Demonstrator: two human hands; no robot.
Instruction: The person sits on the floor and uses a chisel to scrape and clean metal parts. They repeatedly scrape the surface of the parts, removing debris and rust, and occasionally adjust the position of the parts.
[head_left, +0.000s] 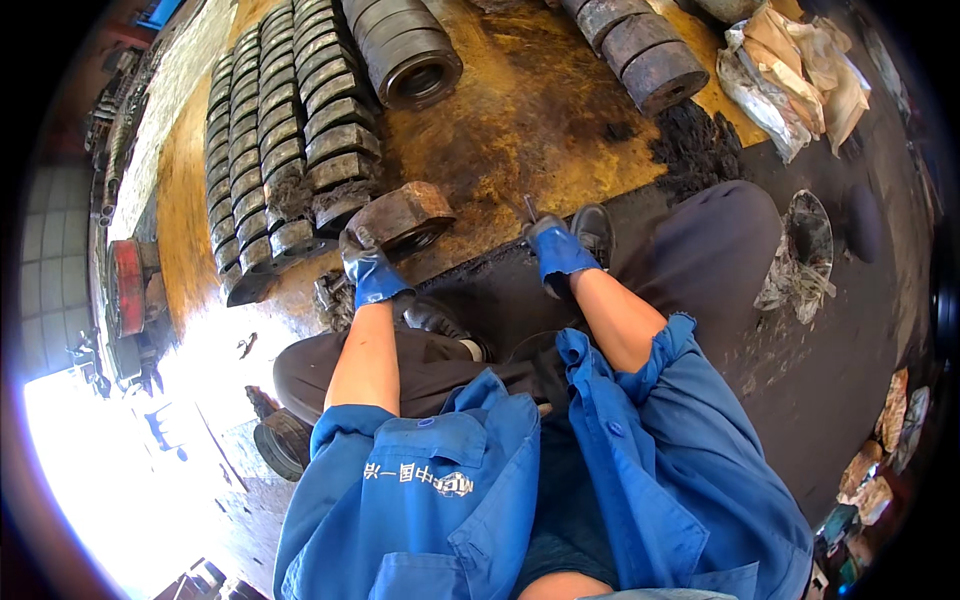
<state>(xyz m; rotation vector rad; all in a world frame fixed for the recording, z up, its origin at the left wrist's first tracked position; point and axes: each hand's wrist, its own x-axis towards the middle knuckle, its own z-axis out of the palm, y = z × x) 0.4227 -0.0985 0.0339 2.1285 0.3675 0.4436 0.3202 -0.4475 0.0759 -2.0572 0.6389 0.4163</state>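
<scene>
My left hand (pixel 368 266), in a blue glove with a dark, dirty front, grips the left end of a thick rusty metal ring (pixel 412 208). That ring stands tilted on the oily floor sheet, its open side toward me. My right hand (pixel 556 248), gloved the same way, is closed around a thin metal rod-like tool (pixel 530 207) whose tip points up and away. What kind of tool it is cannot be made out. The tool is to the right of the ring, apart from it.
Rows of dark metal rings (pixel 283 120) lie at the far left, beside a larger stack of rings (pixel 405 50). More rusty rings (pixel 655 65) lie far right, near black sludge (pixel 700 150) and crumpled bags (pixel 795 75). A grimy dish (pixel 808 240) is at right; a loose ring (pixel 283 445) lies near left.
</scene>
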